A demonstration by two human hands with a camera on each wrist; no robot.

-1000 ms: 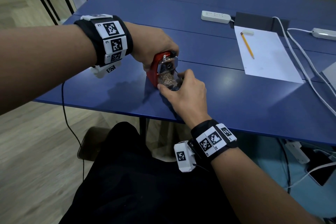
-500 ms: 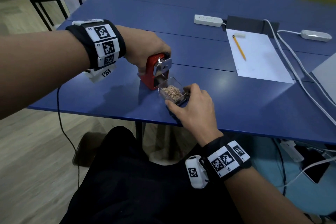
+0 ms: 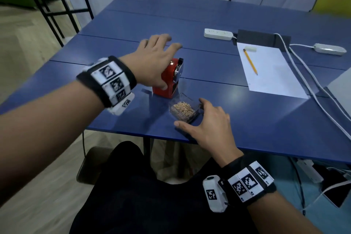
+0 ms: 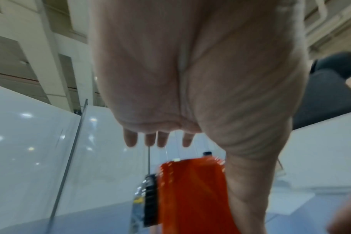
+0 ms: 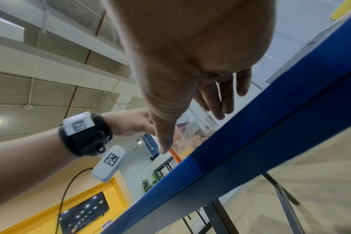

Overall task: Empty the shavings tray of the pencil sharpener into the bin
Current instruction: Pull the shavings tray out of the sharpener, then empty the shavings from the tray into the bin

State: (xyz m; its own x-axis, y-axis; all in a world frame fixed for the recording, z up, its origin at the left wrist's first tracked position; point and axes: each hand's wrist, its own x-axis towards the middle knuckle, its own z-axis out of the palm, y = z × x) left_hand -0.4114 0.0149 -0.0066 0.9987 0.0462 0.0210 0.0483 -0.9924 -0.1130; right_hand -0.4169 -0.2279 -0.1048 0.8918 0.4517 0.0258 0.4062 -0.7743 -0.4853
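At the centre of the head view a red pencil sharpener (image 3: 168, 80) stands upright on the blue tabletop (image 3: 247, 116). The left hand (image 3: 154, 62) is above it with fingers spread and straight, released, its thumb lying against the sharpener's left side. Just below and to the right of the sharpener, the clear shavings tray (image 3: 184, 110) sits out on the tabletop near the front edge, with light brown shavings inside. The right hand (image 3: 210, 127) is loose beside the tray, fingers relaxed, index finger touching its right wall, thumb stretched out along the tabletop below it, grasping nothing. In the upper right lie a sheet of paper (image 3: 269, 74) with a yellow pencil (image 3: 250, 61), a white eraser (image 3: 250, 49) and a white power strip (image 3: 218, 34).
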